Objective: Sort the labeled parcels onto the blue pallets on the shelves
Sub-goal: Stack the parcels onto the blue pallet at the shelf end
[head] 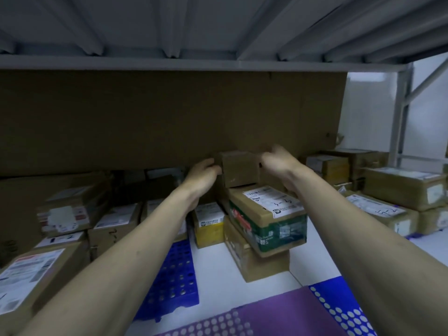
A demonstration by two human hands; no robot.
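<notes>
From the head view, the left hand (202, 174) and right hand (276, 160) clasp a small cardboard box (240, 168) by its opposite sides, fingers curled on it, above a green-taped box (269, 219) on the shelf. It looks light and stiff; side grips suit it.

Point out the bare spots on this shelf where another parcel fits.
Bare white shelf lies between the blue pallet and the green-wrapped parcel stack, and right of that stack. The left side and back row are crowded with parcels.
</notes>
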